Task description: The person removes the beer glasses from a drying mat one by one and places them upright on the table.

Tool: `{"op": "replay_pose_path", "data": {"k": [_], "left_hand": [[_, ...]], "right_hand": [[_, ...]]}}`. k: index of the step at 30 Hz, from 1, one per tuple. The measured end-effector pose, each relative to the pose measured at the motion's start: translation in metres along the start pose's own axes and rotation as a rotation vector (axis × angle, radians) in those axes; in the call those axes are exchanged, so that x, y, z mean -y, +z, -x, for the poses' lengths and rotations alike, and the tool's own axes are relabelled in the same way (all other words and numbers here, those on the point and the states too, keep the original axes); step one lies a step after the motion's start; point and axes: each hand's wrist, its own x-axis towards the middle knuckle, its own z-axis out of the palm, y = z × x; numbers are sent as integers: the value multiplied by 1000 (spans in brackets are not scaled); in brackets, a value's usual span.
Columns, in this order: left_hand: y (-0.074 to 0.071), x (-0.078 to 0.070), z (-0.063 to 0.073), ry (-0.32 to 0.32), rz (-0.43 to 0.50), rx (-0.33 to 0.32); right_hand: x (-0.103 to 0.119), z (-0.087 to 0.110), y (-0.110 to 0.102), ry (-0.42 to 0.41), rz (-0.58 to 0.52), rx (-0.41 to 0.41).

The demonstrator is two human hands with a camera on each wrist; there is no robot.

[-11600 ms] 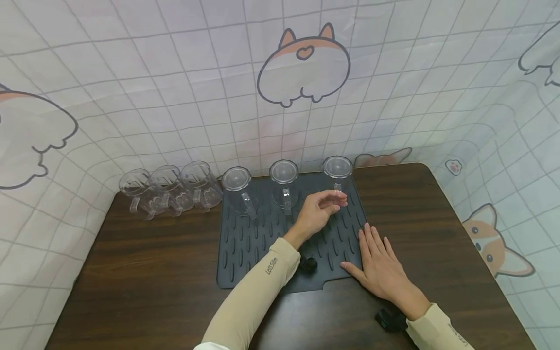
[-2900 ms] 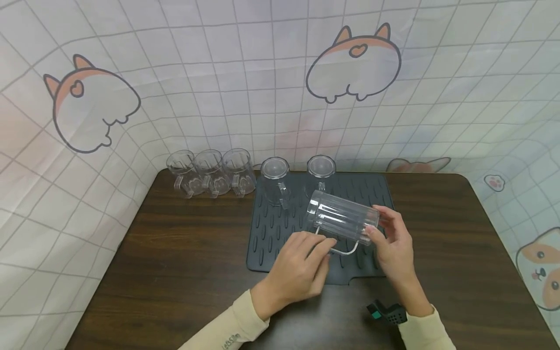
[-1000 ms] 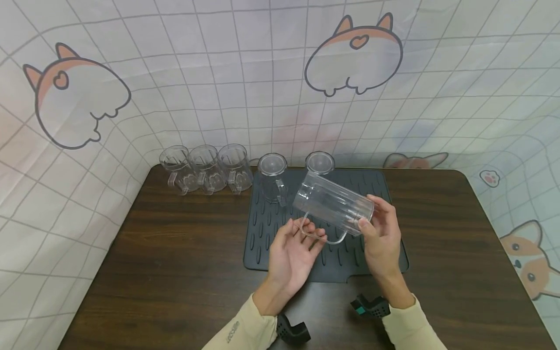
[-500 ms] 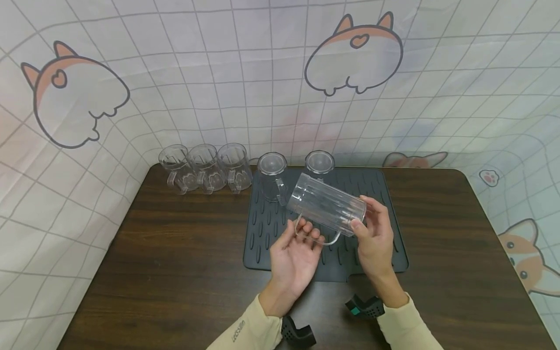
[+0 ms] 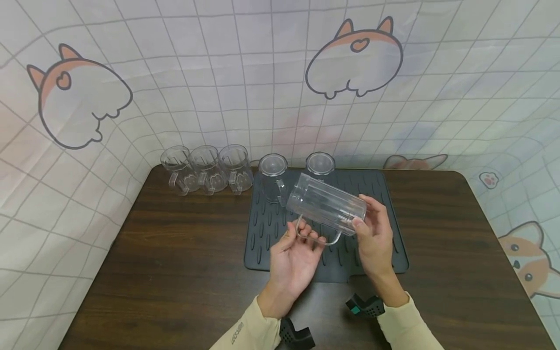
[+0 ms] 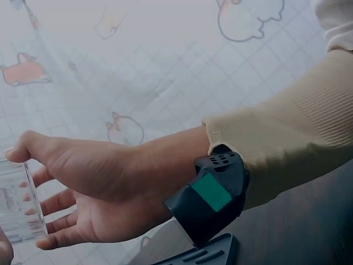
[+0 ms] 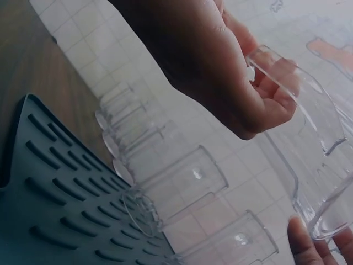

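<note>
A clear mug (image 5: 328, 201) is held tilted on its side above the grey ribbed mat (image 5: 262, 243). My left hand (image 5: 293, 260) is palm up, with its fingers curled about the handle. At the mug's right end, my right hand (image 5: 377, 238) grips the wall between thumb and fingers. In the left wrist view the right hand (image 6: 105, 176) holds that end of the mug (image 6: 16, 204). The right wrist view has the left hand (image 7: 220, 77) at the handle.
Two clear mugs, one (image 5: 272, 177) left of another (image 5: 320, 164), stand upside down at the mat's back; the held mug partly covers the second. Three upright mugs (image 5: 207, 170) line the dark wooden table (image 5: 175, 243) at the back left. A patterned cloth wall (image 5: 280, 87) rises behind.
The rightmost upside-down mug has left the mat; a mug is now in both hands. My left hand has turned palm up at the handle. Over the last half second almost nothing moved.
</note>
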Motion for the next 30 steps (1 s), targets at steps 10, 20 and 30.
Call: {"op": "replay_pose_path", "data": {"k": [10, 20, 30], "left_hand": [[1, -7, 4, 8, 0, 55], [0, -20, 7, 38, 4, 133], [6, -41, 6, 68, -92, 158]], "right_hand": [[11, -4, -3, 72, 38, 130], [14, -9, -21, 75, 43, 130], [18, -12, -47, -13, 138, 231]]}}
